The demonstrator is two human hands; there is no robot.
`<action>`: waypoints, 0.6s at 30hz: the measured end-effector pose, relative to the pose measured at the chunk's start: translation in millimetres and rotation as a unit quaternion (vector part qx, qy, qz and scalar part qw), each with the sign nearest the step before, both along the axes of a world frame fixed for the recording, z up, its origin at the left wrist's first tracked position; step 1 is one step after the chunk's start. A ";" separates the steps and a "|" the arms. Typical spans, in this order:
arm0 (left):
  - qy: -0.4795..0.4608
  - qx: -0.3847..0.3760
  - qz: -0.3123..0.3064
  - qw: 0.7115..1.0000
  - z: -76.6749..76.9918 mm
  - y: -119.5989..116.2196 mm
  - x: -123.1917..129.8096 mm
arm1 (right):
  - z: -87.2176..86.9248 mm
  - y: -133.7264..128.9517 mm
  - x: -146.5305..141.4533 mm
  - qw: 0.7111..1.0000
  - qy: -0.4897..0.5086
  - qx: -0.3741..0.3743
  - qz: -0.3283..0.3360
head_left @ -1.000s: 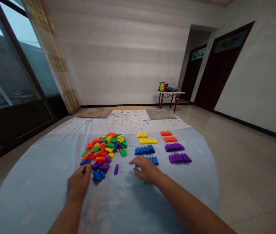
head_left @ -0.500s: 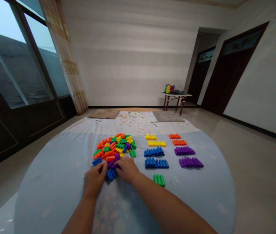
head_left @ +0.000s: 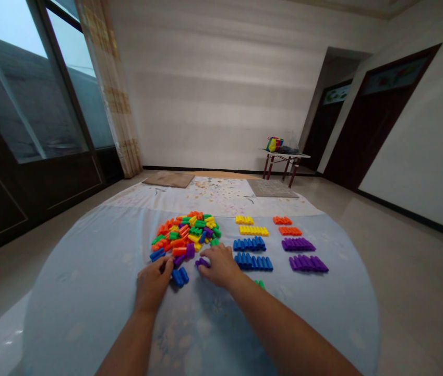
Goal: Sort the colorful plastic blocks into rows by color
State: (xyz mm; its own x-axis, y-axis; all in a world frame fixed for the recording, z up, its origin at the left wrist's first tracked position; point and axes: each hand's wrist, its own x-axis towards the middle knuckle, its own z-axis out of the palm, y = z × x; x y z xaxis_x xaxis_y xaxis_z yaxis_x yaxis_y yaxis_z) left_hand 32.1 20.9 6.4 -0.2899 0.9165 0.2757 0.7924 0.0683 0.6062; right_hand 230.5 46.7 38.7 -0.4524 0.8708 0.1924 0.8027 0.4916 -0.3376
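Note:
My right hand is closed on a small purple plastic building block, held in the fingers just above or on the cloth. My left hand has its thumb and fingers pinched together at the near edge of a mixed pile of blocks; what lies in the pinch, if anything, is hidden. Beside its fingertips are another purple block and joined blue blocks. Right of my right hand lie two rows of blue blocks. Green blocks are partly covered by my right forearm.
Farther right lie purple rows, orange rows and yellow rows. A light blue cloth covers the round table. Two mats lie at its far side. A small table with a colourful bag stands by the wall.
My right hand has moved right, away from the pile and my left hand, carrying a purple block. My left hand has stayed nearly in place. The view has shifted slightly.

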 end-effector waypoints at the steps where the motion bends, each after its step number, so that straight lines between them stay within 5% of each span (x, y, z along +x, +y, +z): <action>1: 0.000 -0.003 -0.001 1.000 -0.1 0.2 -0.3 | -1.1 -0.9 -1.3 1.000 -0.014 -0.003 0.006; 5: 0.002 -0.017 -0.003 1.000 0.9 1.4 -2.4 | -6.0 -4.4 -4.5 0.999 -0.036 -0.007 0.013; 10: 0.014 -0.035 0.008 0.999 -2.2 9.5 -10.5 | -1.5 -5.9 13.5 0.996 0.089 0.016 0.018; 18: 0.066 -0.056 0.048 0.995 -38.8 37.0 -38.7 | 8.9 -9.2 123.8 0.956 0.270 0.099 -0.057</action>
State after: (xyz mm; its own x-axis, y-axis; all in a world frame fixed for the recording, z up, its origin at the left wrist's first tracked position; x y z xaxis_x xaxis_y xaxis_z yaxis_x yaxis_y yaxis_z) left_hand -6.6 57.8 -32.5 -0.3459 0.9132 0.2155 0.8511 0.2088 0.4817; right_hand 354.3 37.5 47.6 -0.1449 0.8313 0.5366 0.5906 0.5078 -0.6272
